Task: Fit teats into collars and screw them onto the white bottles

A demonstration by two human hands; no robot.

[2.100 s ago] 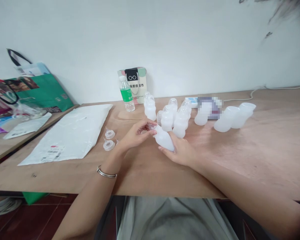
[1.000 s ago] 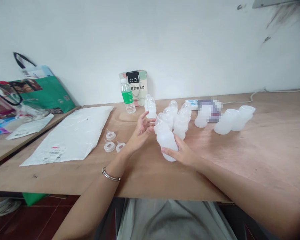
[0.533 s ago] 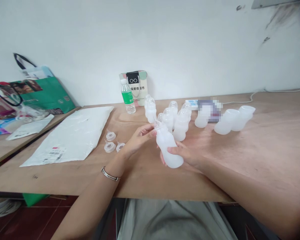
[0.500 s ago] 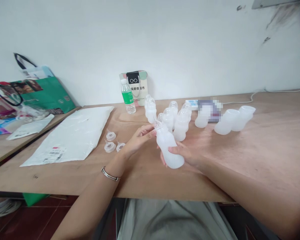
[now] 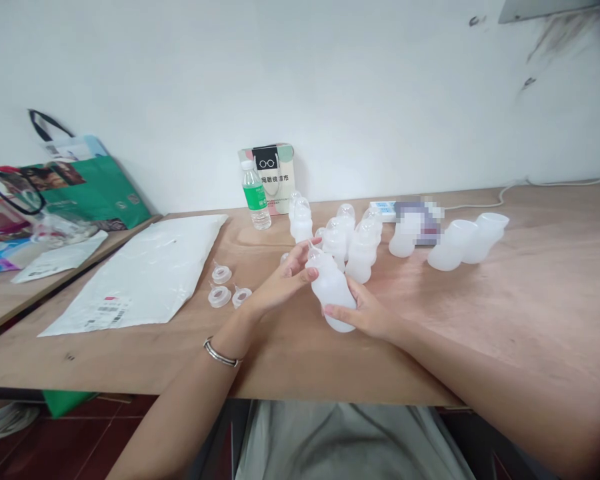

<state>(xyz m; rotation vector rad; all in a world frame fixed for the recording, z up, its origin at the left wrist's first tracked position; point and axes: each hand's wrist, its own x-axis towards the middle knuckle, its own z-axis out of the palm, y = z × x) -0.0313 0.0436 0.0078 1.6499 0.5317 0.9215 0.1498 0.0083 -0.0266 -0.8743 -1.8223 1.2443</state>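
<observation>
A frosted white baby bottle (image 5: 334,293) with a clear nipple is held tilted above the table, its top leaning to the left. My right hand (image 5: 367,310) is closed around the lower body, thumb across the front. Up at the neck, the thumb and fingers of my left hand (image 5: 293,270) grip the collar beside the nipple. Behind the held bottle stand several baby bottles with clear domed caps (image 5: 361,257). Left of my left hand lie three clear nipple collars (image 5: 219,296), and part of another small clear piece shows behind that hand.
Bottles without tops (image 5: 453,247) stand at the right. A water bottle (image 5: 256,197) and a paper gift bag (image 5: 280,177) are by the wall. A white mailing bag (image 5: 145,273) lies flat on the left, near a green shopping bag (image 5: 100,190). A cable (image 5: 503,197) runs along the back right.
My right hand has shifted its hold on the bottle, with the back of the hand turned up more. The bottle's base has moved slightly left. My left fingers have spread further over the collar.
</observation>
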